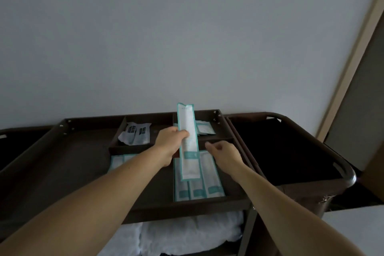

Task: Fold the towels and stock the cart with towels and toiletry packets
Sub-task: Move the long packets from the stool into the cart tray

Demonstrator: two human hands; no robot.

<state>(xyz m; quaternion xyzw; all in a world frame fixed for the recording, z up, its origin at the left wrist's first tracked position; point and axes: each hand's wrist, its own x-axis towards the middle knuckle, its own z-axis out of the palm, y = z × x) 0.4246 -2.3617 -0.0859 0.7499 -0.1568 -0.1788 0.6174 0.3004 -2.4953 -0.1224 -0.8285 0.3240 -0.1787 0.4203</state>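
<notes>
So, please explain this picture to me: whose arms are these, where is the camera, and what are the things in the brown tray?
There is no machine here. One camera, worn on a person's head, looks down at both bare arms. The left hand grips a long white-and-teal packet above the brown cart. The right hand hovers beside it and seems to hold nothing. Similar long packets lie in the tray's compartments, with smaller packets farther back. White towels lie on the shelf below.
</notes>
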